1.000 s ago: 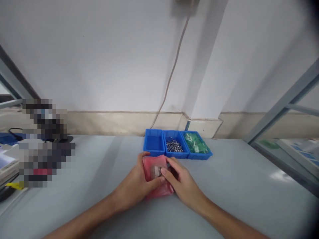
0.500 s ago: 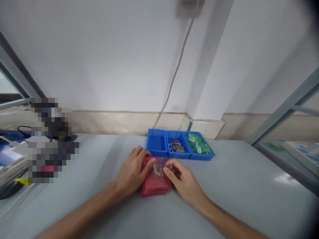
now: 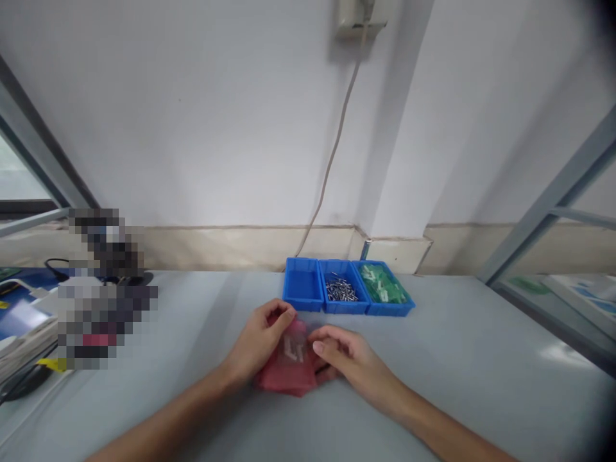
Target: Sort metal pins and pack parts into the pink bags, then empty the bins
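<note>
L hand (image 3: 264, 333) pinching red bag (image 3: 287, 373) btwn hands, top L corner; R hand (image 3: 350, 358) half-curled @ R edge, hold unclear.

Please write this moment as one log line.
left hand: pinching red translucent plastic bag; right hand: at its right edge; beyond: three blue rectangular plastic bins; middle bin: silvery metal pins; right bin: green translucent packaging

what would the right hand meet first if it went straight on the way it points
The right hand would likely meet the pink bag first, right beside it; whether they touch is hard to tell.
</note>
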Motion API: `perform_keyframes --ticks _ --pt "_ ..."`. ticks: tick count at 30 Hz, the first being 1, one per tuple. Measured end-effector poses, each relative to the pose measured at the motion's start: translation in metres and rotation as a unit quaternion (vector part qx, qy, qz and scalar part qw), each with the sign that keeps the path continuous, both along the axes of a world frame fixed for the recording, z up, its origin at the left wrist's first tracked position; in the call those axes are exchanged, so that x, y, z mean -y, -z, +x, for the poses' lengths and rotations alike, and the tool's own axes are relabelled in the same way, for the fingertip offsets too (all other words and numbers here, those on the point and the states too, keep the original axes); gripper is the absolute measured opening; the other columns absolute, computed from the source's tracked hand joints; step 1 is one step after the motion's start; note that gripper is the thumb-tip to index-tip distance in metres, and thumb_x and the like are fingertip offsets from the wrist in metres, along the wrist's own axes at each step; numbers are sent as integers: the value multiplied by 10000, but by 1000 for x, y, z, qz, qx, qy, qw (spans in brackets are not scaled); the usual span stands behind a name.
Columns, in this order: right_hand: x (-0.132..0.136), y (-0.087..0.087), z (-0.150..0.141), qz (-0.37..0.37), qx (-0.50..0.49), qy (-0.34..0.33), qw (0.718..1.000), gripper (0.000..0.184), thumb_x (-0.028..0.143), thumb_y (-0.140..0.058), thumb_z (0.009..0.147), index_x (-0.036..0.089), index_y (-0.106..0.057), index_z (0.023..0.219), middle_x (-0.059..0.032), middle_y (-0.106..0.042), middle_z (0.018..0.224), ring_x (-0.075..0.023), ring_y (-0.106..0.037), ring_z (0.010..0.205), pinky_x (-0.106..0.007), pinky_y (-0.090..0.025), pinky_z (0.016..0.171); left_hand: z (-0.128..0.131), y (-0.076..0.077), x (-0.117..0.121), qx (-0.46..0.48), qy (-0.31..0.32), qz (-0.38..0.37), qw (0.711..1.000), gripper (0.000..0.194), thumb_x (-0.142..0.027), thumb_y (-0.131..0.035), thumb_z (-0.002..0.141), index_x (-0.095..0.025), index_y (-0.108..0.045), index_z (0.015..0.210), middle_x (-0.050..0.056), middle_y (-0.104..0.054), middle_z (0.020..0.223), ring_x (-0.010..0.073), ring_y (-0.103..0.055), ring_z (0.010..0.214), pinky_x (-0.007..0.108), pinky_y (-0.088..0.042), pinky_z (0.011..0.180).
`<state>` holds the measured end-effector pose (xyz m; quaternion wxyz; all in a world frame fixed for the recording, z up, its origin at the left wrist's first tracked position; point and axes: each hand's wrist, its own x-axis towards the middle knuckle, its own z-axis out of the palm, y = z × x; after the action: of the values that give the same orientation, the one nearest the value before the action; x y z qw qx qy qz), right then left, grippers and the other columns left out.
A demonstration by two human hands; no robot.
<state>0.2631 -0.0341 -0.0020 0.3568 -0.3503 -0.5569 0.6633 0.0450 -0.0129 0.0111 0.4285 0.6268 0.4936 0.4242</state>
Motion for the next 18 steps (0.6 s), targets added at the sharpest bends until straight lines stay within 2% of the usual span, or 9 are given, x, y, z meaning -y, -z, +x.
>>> perform_keyframes --ticks 2,7,12,18 --pt "1 2 -1 -38 -40 -20 998 376 533 -771 926 196 -695 1075 -44 -746 904 -229 -746 851 -394 -604 791 3 4 0 45 -30 -20 998 328 -499 -638 947 -177 -664 887 15 -659 843 185 -609 788 273 -478 736" --pt "-2 5 2 -28 -39 -38 998 361 480 -811 914 202 -733 1132 -55 -768 1030 -190 -735 935 -328 -574 858 8 6 5 80 -52 -19 995 346 -531 -614 970 -189 -647 938 7 -629 876 184 -590 820 275 -471 770" --pt "-7 4 5 -39 -28 -45 998 339 481 -812 911 218 -730 1109 -43 -742 1059 -192 -704 957 -321 -554 847 6 6 8 27 -29 27 999 344 -540 -513 1039 -219 -632 1070 38 -656 1062 222 -598 994 312 -474 895" --pt "-9 1 5 11 51 26 998 384 527 -823 871 202 -702 1038 -21 -693 909 -189 -632 850 -316 -499 778 4 8 9 -38 -11 66 997 328 -507 -431 1087 -223 -595 1070 51 -650 1066 230 -592 1029 350 -474 945"
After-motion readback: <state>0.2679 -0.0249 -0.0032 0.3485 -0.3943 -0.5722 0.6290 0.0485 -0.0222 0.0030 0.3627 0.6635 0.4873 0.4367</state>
